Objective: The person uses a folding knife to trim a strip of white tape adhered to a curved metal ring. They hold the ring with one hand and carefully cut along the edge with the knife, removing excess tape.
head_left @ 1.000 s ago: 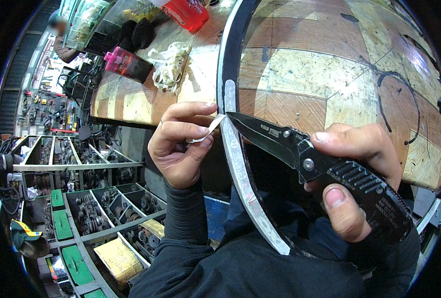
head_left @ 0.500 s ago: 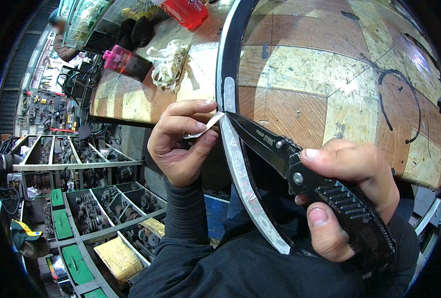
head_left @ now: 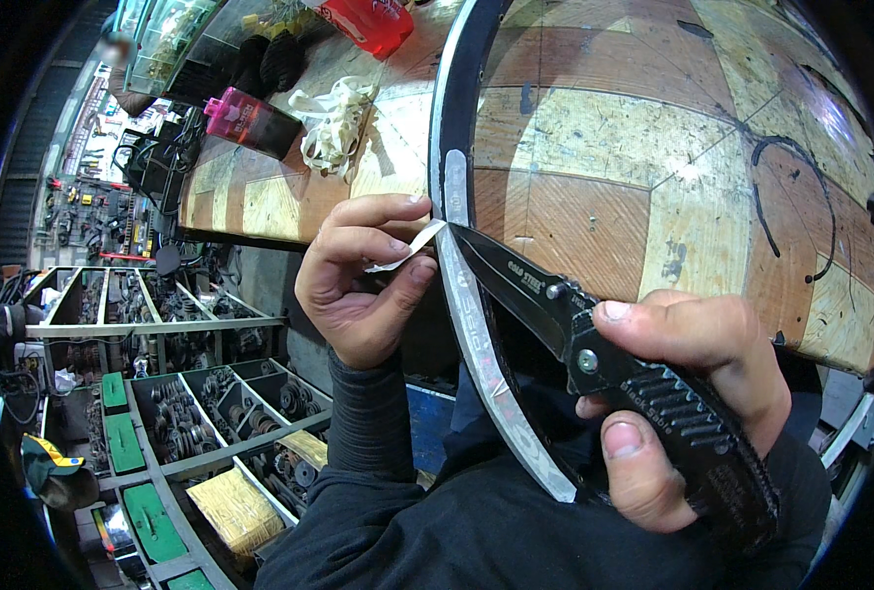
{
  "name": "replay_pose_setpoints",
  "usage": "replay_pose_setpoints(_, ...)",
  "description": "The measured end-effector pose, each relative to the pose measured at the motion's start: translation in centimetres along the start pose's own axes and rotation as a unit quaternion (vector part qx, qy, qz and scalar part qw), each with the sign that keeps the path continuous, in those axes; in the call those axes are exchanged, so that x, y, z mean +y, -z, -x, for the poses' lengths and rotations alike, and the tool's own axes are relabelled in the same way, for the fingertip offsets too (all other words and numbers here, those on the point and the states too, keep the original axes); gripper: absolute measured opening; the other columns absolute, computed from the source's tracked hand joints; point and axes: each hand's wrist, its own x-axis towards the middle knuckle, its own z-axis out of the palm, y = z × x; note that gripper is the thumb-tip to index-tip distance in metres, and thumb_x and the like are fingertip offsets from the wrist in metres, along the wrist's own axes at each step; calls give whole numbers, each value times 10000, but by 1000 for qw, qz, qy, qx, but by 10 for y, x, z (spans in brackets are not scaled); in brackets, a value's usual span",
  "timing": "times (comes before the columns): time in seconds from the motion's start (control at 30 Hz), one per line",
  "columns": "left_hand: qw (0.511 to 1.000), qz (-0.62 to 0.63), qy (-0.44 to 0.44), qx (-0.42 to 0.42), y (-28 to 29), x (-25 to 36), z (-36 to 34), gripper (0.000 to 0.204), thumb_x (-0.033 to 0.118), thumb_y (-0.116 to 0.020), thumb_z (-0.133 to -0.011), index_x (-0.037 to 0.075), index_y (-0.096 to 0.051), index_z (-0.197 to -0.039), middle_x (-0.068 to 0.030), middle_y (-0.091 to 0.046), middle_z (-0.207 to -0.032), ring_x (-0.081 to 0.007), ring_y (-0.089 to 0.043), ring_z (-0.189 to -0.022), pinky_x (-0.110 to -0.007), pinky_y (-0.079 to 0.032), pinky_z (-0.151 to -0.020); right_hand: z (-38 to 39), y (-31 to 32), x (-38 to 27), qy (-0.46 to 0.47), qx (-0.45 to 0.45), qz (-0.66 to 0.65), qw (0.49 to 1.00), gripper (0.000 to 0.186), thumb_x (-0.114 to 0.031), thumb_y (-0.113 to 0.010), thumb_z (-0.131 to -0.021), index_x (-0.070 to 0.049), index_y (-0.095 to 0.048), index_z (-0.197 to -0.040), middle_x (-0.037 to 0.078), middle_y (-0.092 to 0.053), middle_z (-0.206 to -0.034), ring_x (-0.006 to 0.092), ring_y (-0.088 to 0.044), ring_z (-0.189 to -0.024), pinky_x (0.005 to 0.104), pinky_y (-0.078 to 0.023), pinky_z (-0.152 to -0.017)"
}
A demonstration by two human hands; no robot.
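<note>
Pinching a pale strip [head_left: 417,244] narrowly, the fingers of the left hand [head_left: 353,295] are drawn close to the near side of a long, light-faced bar [head_left: 476,339]; by this grip the strip's far end seems to be kept lifted where it meets the bar. The fingers of the right hand [head_left: 697,359] are wrapped around the handle of a black folding knife [head_left: 643,403], and the thumb and forefinger are set along it, probably so that the point can be steered finely. The blade is angled toward the junction of strip and bar; how hard it is pressed cannot be told. The bar is set lengthwise between the hands, its lower end brought near the dark clothing and its upper part carried over the counter [head_left: 594,128], so both sides can be reached.

The counter is surfaced with worn brown and cream wood-patterned pieces, scuffed and stained. On it are laid a tangle of pale strips [head_left: 338,123], a pink-topped bottle [head_left: 250,123], a red container [head_left: 373,25] and a dark cord [head_left: 825,197]. To the left, divided shelving [head_left: 156,331] is filled with metal parts, and a yellow block [head_left: 235,511] is placed among them.
</note>
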Motion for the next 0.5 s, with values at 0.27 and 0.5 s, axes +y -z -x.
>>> replay_pose_setpoints(0.27,1000,7,-6,-3,-3,-1,-2,236,-23,-770,-804,14,-589,-951,-232,-648,-1148,-245,-677,-999,-344,-566,-857,8,-14,-8,-24,52,-13,998,405,-167,-678,-820,53,-553,-1137,131,-621,-830,143,-644,-649,259,-535,-611)
replay_pose_setpoints(0.5,1000,4,-10,-11,-3,-1,-3,239,-33,-764,-805,16,-585,-956,-227,-643,-1160,-245,-676,-995,-347,-563,-863,0,-9,-17,-17,23,36,999,419,-177,-689,-817,38,-554,-1150,109,-621,-738,142,-638,-597,255,-528,-568)
